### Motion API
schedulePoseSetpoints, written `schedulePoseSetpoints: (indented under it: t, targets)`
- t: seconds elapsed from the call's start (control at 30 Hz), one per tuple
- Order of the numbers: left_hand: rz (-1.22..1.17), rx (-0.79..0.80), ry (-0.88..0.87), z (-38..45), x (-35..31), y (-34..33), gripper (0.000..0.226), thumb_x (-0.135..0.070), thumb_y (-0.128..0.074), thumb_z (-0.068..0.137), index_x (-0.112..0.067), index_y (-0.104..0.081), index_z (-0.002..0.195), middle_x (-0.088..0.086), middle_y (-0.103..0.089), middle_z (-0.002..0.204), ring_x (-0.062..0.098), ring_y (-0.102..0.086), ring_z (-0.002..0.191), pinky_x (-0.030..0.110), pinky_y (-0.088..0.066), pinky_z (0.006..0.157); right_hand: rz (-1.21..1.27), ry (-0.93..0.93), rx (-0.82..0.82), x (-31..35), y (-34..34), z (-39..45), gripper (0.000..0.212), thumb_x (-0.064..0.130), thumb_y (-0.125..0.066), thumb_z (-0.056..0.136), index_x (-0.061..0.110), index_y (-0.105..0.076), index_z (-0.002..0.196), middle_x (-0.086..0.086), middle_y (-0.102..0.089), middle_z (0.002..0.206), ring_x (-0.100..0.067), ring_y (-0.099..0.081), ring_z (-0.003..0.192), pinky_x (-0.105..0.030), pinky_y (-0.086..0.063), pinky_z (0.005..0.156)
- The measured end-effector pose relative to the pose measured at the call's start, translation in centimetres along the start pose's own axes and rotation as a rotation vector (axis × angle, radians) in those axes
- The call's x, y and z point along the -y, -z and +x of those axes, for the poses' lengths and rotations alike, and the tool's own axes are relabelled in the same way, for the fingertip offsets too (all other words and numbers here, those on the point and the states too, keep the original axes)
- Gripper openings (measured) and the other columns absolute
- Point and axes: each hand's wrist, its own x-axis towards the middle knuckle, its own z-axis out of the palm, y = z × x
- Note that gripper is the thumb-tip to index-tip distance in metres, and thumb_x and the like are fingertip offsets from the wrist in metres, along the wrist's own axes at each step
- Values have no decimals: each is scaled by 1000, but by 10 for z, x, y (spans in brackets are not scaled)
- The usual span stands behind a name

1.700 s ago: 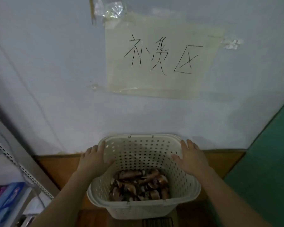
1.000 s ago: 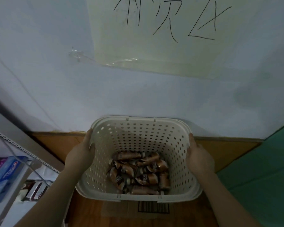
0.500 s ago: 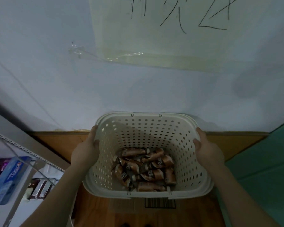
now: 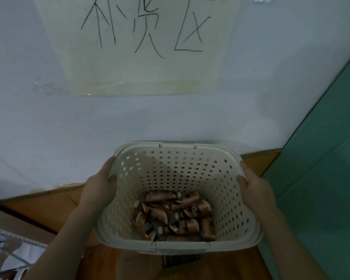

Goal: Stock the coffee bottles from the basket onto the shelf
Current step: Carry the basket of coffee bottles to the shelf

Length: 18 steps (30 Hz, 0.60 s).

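I see my left hand (image 4: 100, 183) and right hand (image 4: 255, 185) each gripping a side rim of the cream perforated basket (image 4: 176, 158), thumbs hooked inside, with the coffee bottles (image 4: 176, 214) heaped on its floor. Behind it a pale blue wall (image 4: 38, 122) carries a taped paper sign (image 4: 141, 63) with handwritten characters. Below runs a wooden skirting (image 4: 45, 201), wood flooring and a cardboard piece (image 4: 141, 265); a green panel (image 4: 321, 168) stands right, a metal shelf (image 4: 14, 239) at lower left
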Motion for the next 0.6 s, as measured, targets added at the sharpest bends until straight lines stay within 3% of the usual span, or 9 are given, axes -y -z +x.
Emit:
schedulePoseSetpoints:
  t: [0.13, 0.3, 0.43, 0.6]
  targets:
    - [37, 13, -114, 10, -28, -13, 60, -28, -46, 112, -38, -29, 168, 11, -76, 110, 22, -67, 74, 37, -56, 69, -57, -73, -65, -22, 29, -18, 55, 44, -47, 115, 36, -38, 168, -13, -79, 107, -27, -62, 81, -39, -55, 80]
    - [78, 38, -276, 22, -67, -30, 60, -30, -44, 112, -38, -26, 168, 5, -73, 78, 24, -68, 60, 44, -64, 57, -90, -211, -142, -52, 67, -50, 56, 47, -44, 114, 40, -35, 169, -16, -80, 110, -28, -60, 78, -42, -58, 86]
    - [61, 88, -413, 23, -96, -46, 59, -30, -44, 113, -38, -27, 168, 3, -68, 71, 23, -65, 58, 41, -61, 56, -111, -323, -207, -73, 82, -92, 57, 43, -48, 114, 39, -36, 169, -21, -78, 124, -42, -73, 100, -47, -58, 92]
    - [27, 229, -570, 27, -126, -70, 59, -32, -44, 113, -37, -26, 170, 12, -76, 95, 22, -65, 68, 37, -58, 65, -100, -538, -300, -78, 90, -171, 57, 37, -51, 114, 39, -36, 169, -24, -77, 105, -30, -52, 68, -42, -53, 77]
